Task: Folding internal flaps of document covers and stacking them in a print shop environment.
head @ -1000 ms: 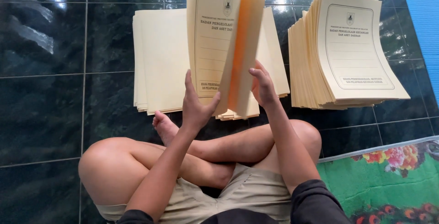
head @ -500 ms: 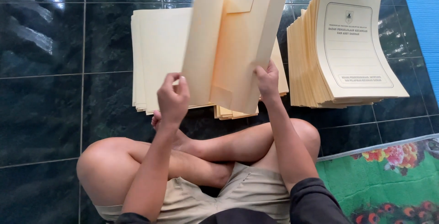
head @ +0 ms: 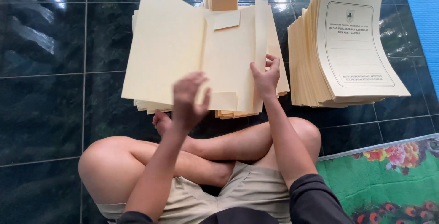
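Note:
A cream paper folder [head: 183, 50] lies spread open, inner side up, over a pile of opened folders [head: 238, 112] on the dark tiled floor. My right hand [head: 266, 78] pinches its right flap near the lower edge. My left hand [head: 188, 99] hovers just in front of the folder's lower middle, fingers spread, holding nothing. I sit cross-legged behind the pile, with my bare foot [head: 161, 121] close to its front edge.
A tall stack of closed printed folders [head: 352, 45] stands to the right of the opened pile. A green flowered mat [head: 388, 178] lies at lower right, and a blue mat [head: 423, 13] at upper right. Glossy black floor tiles [head: 45, 105] stretch to the left.
The folder, held upright and closed a second ago, has been swung open and laid flat on the pile. My left hand has let go of its left cover.

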